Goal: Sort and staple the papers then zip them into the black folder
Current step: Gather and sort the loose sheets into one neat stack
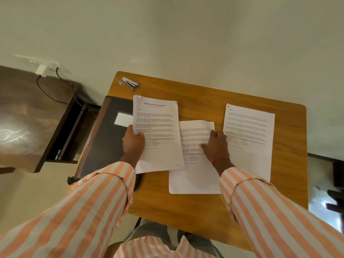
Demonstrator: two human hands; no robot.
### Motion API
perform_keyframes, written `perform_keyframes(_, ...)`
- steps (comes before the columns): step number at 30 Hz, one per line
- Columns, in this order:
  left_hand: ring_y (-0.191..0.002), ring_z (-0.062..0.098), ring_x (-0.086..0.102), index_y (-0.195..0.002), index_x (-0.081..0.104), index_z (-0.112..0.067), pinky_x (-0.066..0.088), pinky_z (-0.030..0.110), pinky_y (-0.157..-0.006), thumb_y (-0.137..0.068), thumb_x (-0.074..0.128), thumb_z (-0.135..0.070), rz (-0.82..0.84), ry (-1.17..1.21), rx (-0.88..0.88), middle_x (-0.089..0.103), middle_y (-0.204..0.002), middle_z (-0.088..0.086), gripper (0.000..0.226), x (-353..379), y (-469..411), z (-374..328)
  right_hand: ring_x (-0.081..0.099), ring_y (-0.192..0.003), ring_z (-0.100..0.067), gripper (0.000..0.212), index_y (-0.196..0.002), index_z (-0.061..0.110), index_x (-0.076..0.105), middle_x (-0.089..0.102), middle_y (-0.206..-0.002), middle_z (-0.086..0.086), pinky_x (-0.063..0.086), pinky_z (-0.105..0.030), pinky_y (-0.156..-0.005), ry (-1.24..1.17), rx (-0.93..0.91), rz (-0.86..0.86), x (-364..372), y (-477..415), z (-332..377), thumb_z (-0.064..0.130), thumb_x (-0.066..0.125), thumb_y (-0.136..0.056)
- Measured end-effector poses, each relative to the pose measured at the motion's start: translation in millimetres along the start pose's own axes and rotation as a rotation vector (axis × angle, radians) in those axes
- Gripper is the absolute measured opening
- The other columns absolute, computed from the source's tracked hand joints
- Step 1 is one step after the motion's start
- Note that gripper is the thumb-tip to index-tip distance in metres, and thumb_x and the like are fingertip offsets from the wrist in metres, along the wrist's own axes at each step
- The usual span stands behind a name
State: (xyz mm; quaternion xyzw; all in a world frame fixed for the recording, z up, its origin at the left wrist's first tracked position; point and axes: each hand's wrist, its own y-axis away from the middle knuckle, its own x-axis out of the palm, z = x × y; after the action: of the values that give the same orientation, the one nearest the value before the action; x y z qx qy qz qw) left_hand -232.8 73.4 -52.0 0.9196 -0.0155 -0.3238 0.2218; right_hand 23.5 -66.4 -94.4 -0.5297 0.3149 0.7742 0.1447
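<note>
2 orange-and-white striped sleeves [96, 202] are reaching over the near edge of the wooden table [204, 207]. The right hand [216, 146], with a red thread [220, 158] circling its wrist, is lying on the middle sheet [194, 175]. Its thumb is pressing flat on the print while its fingers are curling over the sheet's upper right edge, which is buckling upward. The left hand [133, 140] is gripping the left edge of a stack of papers [158, 123], thumb on the top page and fingers tucked underneath. The stack's right side is overlapping the middle sheet. Just right of the right hand, 1 more printed sheet [249, 131] is lying flat. The black folder [104, 138] is lying along the table's left side, partly under the stack. Farther back, the stapler [129, 83] is sitting near the table's far left corner, apart from the papers. Beyond the table's left side, a charger [41, 70] is sitting in a wall socket.
</note>
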Motion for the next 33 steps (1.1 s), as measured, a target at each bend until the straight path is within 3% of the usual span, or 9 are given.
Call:
perform_keyframes(10,-0.097,0.018,0.061,-0.121,0.056,-0.026,0.056,0.040,-0.081,-0.102,0.054,-0.019,0.002,-0.021,-0.012,0.063,-0.112,-0.008,0.021,-6,-5,4,0.045,-0.122,-0.034,0.081,-0.141,0.001,0.040,0.041,-0.137,-0.018,0.046,-0.044,-0.097,0.030,0.045,-0.040,-3,-4,-5,0.054,0.068,-0.086)
perform_keyframes(14,-0.097,0.018,0.062,-0.122,0.056,-0.026,0.056,0.041,-0.083,-0.102,0.054,-0.020,0.001,-0.015,-0.021,0.064,-0.113,-0.008,0.021,-6,-6,4,0.047,-0.120,-0.034,0.071,-0.136,0.004,0.046,0.045,-0.134,-0.018,0.047,-0.045,-0.097,0.030,0.031,-0.091,-5,-2,-9,0.053,0.065,-0.088)
perform_keyframes(18,-0.097,0.017,0.062,-0.123,0.056,-0.024,0.056,0.041,-0.083,-0.102,0.054,-0.018,0.028,0.014,-0.010,0.064,-0.114,-0.008,0.022,-1,-4,1,0.051,-0.109,-0.035,0.052,-0.124,0.003,0.052,0.051,-0.119,-0.020,0.049,-0.045,-0.086,0.025,0.150,-0.221,-11,0,-18,0.040,0.065,-0.091)
perform_keyframes(22,-0.101,0.020,0.064,-0.125,0.055,-0.025,0.057,0.044,-0.086,-0.102,0.055,-0.020,0.061,0.026,-0.015,0.064,-0.116,-0.007,0.024,8,-2,-3,0.050,-0.111,-0.037,0.052,-0.119,0.001,0.053,0.050,-0.119,-0.021,0.050,-0.048,-0.086,-0.062,0.309,-0.172,-12,-2,-31,0.040,0.069,-0.089)
perform_keyframes(27,-0.100,0.020,0.063,-0.122,0.053,-0.028,0.056,0.046,-0.088,-0.101,0.056,-0.018,0.103,0.046,-0.030,0.063,-0.115,-0.007,0.023,20,3,-8,0.047,-0.113,-0.040,0.039,-0.117,-0.003,0.052,0.048,-0.120,-0.024,0.050,-0.049,-0.087,-0.099,0.290,-0.168,-10,-4,-35,0.025,0.063,-0.092)
perform_keyframes(31,-0.099,0.019,0.063,-0.116,0.052,-0.028,0.056,0.044,-0.087,-0.101,0.057,-0.019,0.115,0.043,-0.018,0.063,-0.113,-0.008,0.018,25,5,-13,0.050,-0.104,-0.040,0.031,-0.111,-0.006,0.055,0.053,-0.110,-0.024,0.044,-0.042,-0.085,-0.066,0.239,-0.144,-9,-5,-41,0.013,0.040,-0.092)
perform_keyframes(33,-0.100,0.020,0.064,-0.117,0.052,-0.028,0.056,0.045,-0.088,-0.101,0.058,-0.021,0.122,0.050,-0.018,0.064,-0.114,-0.007,0.019,27,6,-15,0.054,-0.098,-0.040,0.024,-0.106,-0.007,0.057,0.056,-0.104,-0.025,0.047,-0.043,-0.086,-0.144,0.247,-0.194,-11,-5,-43,0.003,0.044,-0.089)
